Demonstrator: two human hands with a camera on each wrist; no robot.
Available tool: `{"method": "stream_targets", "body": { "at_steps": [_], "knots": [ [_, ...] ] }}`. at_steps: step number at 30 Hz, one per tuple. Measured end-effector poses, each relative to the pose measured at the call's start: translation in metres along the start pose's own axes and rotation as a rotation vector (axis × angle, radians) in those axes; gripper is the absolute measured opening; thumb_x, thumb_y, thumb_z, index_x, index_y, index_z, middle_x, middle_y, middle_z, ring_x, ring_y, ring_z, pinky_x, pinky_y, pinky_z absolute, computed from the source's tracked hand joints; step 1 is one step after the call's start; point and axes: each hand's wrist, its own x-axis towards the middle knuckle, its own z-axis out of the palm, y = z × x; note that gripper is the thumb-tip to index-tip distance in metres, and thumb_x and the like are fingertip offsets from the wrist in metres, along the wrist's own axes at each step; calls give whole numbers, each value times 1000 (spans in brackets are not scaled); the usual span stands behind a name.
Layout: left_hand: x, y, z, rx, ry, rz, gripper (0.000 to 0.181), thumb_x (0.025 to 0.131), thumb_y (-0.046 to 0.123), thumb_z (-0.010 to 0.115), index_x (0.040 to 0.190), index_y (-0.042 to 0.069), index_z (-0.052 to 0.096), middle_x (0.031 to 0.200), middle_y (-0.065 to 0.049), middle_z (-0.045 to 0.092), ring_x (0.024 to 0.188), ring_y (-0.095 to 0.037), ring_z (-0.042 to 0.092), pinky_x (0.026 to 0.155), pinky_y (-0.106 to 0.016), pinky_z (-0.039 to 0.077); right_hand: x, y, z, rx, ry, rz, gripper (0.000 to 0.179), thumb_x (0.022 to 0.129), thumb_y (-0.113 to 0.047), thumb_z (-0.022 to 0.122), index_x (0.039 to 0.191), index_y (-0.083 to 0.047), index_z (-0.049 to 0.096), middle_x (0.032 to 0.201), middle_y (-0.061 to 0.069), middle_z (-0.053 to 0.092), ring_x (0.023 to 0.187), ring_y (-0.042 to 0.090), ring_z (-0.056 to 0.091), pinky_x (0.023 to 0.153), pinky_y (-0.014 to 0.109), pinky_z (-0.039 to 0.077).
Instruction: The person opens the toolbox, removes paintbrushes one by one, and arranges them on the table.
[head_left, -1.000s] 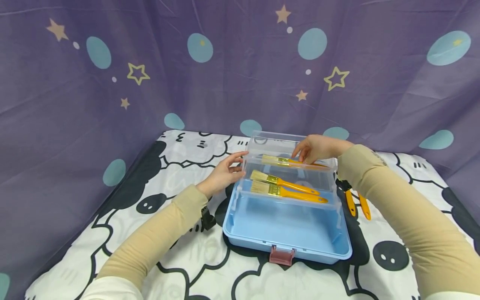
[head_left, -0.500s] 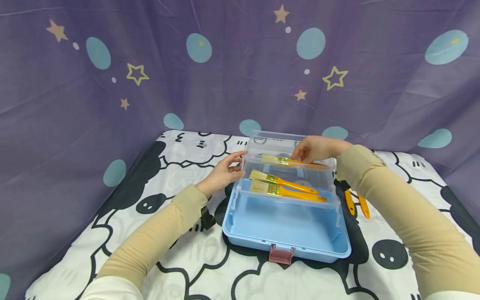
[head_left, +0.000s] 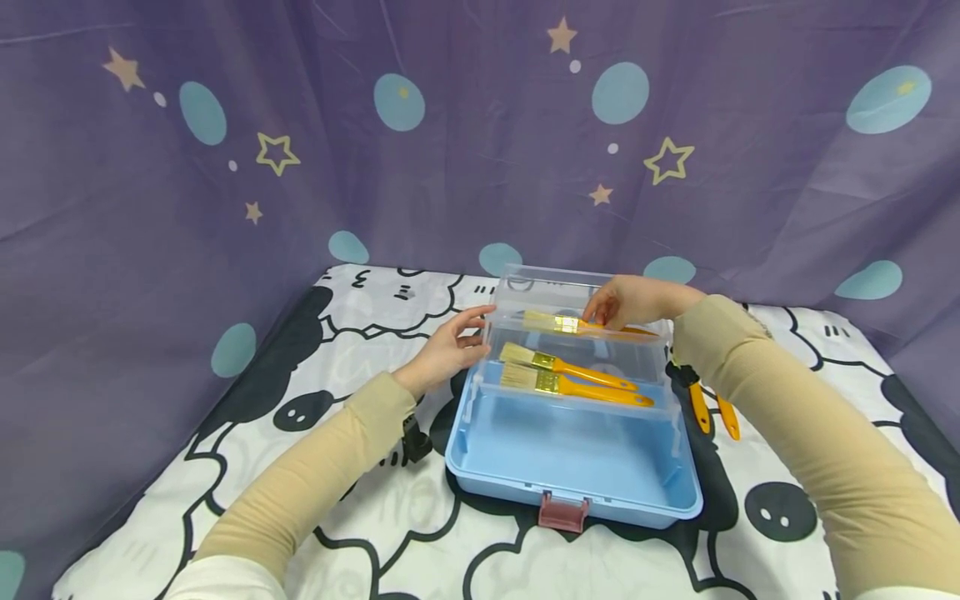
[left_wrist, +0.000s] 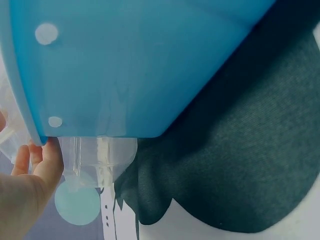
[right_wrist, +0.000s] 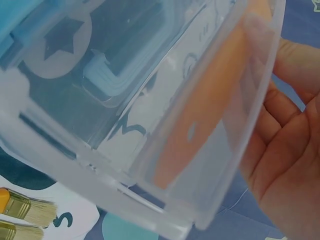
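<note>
A light blue toolbox (head_left: 562, 442) stands with its clear lid (head_left: 540, 287) raised at the back and clear trays stepped up inside. My right hand (head_left: 630, 302) reaches into the upper tray and pinches a paintbrush (head_left: 551, 322) by its handle. Through the clear plastic in the right wrist view, the orange handle (right_wrist: 215, 95) shows between wall and fingers. Two more paintbrushes lie in the lower tray, a slim one (head_left: 588, 372) behind a wider one (head_left: 600, 392). My left hand (head_left: 450, 350) touches the trays' left side with extended fingers, at the box rim (left_wrist: 37, 135) in the left wrist view.
Right of the toolbox, two paintbrushes with orange handles (head_left: 727, 417) lie on the sheep-patterned cloth (head_left: 420, 533), partly behind my right wrist. A dusty-pink clasp (head_left: 564, 512) hangs at the front. A purple curtain (head_left: 450, 192) rises behind the table.
The head view shifts slightly. Both hands keep their places, and the brush under my right hand stays in the upper tray.
</note>
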Motion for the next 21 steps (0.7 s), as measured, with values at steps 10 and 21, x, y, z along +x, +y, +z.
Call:
{"method": "stream_targets", "body": {
  "at_steps": [10, 21],
  "knots": [
    [-1, 0, 0, -6, 3, -1, 63, 92, -5, 54, 146, 23, 36, 140, -15, 34, 112, -24, 51, 77, -25, 46, 0, 2, 1, 9, 16, -18, 31, 84, 7, 65, 113, -1, 67, 98, 8, 65, 88, 19, 58, 84, 37, 51],
    [0, 0, 0, 17, 16, -11, 63, 92, -5, 55, 146, 25, 37, 141, -15, 34, 113, -25, 51, 78, -26, 47, -1, 2, 2, 20, 27, -5, 31, 86, 7, 61, 114, -6, 68, 108, 10, 65, 99, 24, 60, 88, 40, 50]
  ]
}}
